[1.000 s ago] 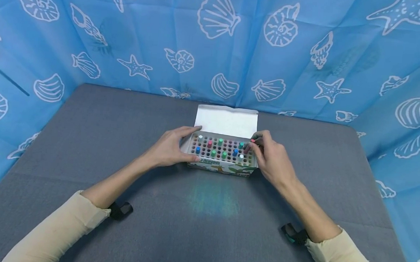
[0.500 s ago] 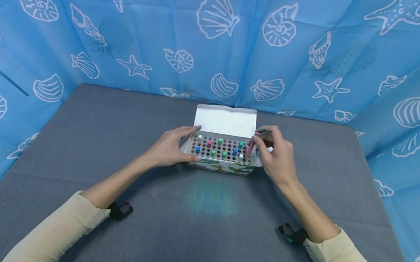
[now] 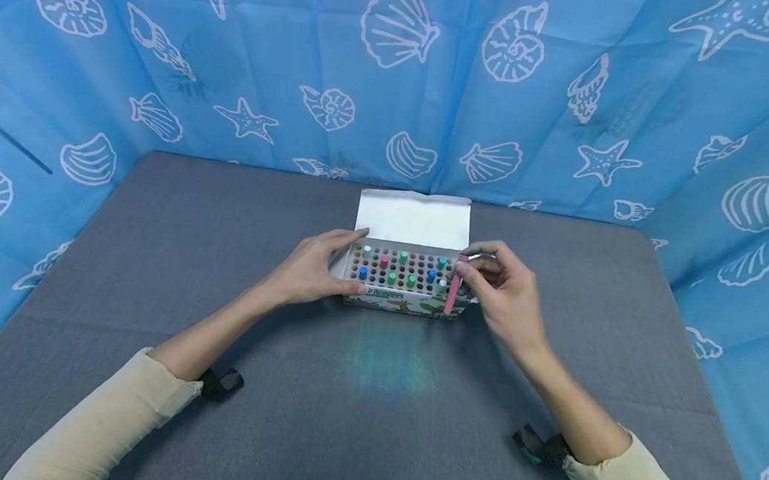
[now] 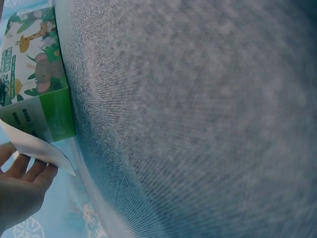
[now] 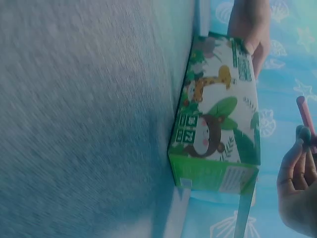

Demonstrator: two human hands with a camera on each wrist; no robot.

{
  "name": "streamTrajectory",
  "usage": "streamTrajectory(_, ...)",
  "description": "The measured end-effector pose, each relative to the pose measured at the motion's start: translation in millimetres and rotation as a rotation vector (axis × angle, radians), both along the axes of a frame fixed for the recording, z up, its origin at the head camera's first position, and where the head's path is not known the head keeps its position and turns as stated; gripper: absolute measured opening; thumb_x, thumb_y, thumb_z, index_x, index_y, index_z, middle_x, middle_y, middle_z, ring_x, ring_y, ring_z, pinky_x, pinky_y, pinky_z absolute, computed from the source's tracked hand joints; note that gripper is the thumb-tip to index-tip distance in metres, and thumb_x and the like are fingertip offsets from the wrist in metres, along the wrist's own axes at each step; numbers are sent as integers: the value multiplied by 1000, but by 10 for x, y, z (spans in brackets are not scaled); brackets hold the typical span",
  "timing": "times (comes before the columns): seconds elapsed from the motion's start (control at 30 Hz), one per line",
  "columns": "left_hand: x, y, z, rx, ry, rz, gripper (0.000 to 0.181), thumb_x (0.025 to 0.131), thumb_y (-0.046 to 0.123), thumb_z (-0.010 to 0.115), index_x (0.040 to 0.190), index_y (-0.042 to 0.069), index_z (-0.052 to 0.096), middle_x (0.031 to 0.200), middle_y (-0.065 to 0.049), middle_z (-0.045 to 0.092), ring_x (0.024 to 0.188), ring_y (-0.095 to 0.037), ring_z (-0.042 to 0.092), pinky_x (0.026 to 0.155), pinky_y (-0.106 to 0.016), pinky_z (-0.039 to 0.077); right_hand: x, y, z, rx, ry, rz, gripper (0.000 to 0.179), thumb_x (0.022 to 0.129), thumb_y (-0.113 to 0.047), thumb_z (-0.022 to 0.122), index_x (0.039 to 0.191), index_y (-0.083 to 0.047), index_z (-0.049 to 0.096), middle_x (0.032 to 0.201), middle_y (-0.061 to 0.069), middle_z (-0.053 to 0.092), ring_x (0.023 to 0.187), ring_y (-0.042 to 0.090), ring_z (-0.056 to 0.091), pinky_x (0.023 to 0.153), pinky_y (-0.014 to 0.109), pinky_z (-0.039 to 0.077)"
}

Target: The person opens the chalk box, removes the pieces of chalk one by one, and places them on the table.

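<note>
My right hand (image 3: 504, 289) pinches the upper end of a long pink chalk stick (image 3: 453, 295). The chalk slants in front of the right end of an open chalk box (image 3: 396, 305), its lower end free. In the right wrist view the same pink chalk (image 5: 305, 116) juts from the fingertips, beside the box (image 5: 230, 124). My left hand (image 3: 312, 271) holds the box's left end, thumb at the front corner and index finger toward the back. In the left wrist view its fingers (image 4: 35, 171) press against a white side flap (image 4: 37, 146).
Inside the box is a holder full of round holes; several green, blue, white and pink chalks stand out of it. The white lid (image 3: 414, 222) is folded back. A faint teal smudge (image 3: 392, 367) marks the grey tabletop (image 3: 278, 418). Behind hangs a blue shell-patterned curtain (image 3: 435, 87).
My right hand has drawn the pink chalk up out of the holder's right end and brought its lower end forward over the box's front. My left hand stays put.
</note>
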State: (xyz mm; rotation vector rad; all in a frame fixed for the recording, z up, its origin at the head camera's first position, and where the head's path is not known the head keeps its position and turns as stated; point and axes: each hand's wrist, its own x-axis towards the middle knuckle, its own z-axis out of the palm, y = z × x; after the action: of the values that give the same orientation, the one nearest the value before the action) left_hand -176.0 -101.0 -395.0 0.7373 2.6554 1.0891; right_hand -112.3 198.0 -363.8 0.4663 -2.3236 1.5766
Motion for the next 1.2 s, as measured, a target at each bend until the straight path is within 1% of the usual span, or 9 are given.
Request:
streamTrajectory(0.13, -2, -3, 3, -5, 6, 1, 92, 79, 42, 84, 155, 22, 36, 152, -16, 41, 135, -40, 44, 104, -58, 42, 57, -24, 1, -7, -94, 43, 16, 94, -2, 66, 110, 0, 65, 85, 14, 72, 64, 18, 62, 58, 25, 52)
streamTrajectory(0.27, 0, -6, 7, -9, 11, 0, 92, 79, 43, 84, 155, 22, 37, 152, -17, 41, 133, -40, 45, 102, -57, 44, 98, -52, -5, -10, -184, 96, 18, 94, -1, 66, 112, 1, 64, 89, 16, 73, 66, 14, 65, 59, 31, 55)
streamTrajectory(0.4, 3, -7, 5, -10, 9, -1, 93, 79, 43, 84, 155, 22, 36, 152, -17, 41, 131, -40, 47, 99, -56, 46, 142, -94, -17, -23, -256, 153, 21, 93, 1, 67, 113, 2, 63, 93, 18, 73, 70, 14, 68, 61, 34, 57)
streamTrajectory(0.53, 7, -7, 0, -12, 9, 1, 93, 79, 43, 84, 155, 22, 36, 152, -17, 41, 132, -40, 46, 101, -57, 45, 177, -147, -38, -27, -289, 187, 21, 92, 3, 68, 112, 2, 63, 95, 18, 73, 77, 22, 72, 63, 38, 59)
streamTrajectory(0.73, 13, 1, 12, -19, 7, 3, 93, 78, 43, 84, 155, 21, 37, 152, -18, 41, 134, -40, 44, 102, -57, 44, 214, -231, -86, -6, -338, 241, 22, 93, 0, 68, 114, 2, 64, 95, 15, 73, 79, 32, 71, 64, 41, 59)
streamTrajectory(0.83, 12, 6, 23, -28, 1, 3, 93, 79, 43, 84, 156, 21, 36, 153, -17, 40, 134, -40, 44, 103, -57, 44, 225, -268, -119, -1, -359, 278, 23, 93, -2, 68, 115, 1, 65, 95, 13, 73, 80, 34, 71, 65, 45, 59)
streamTrajectory(0.93, 11, 11, 34, -35, -8, 5, 93, 79, 43, 83, 156, 21, 35, 153, -17, 40, 133, -40, 45, 103, -56, 44, 232, -315, -149, 0, -381, 300, 24, 93, -5, 69, 116, 0, 67, 94, 12, 74, 79, 33, 71, 66, 46, 59)
streamTrajectory(1.07, 9, 16, 36, -42, -11, 6, 93, 80, 44, 83, 156, 22, 35, 153, -17, 40, 132, -39, 46, 102, -55, 45, 233, -377, -203, 1, -413, 329, 25, 92, -6, 70, 116, 2, 69, 94, 11, 74, 79, 34, 71, 65, 45, 59)
streamTrajectory(1.2, 5, 15, 33, -40, -12, 6, 92, 80, 43, 82, 156, 22, 34, 153, -17, 40, 131, -39, 47, 100, -54, 46, 239, -435, -261, 0, -466, 346, 26, 92, -8, 71, 116, 2, 70, 94, 10, 75, 79, 36, 71, 65, 42, 59)
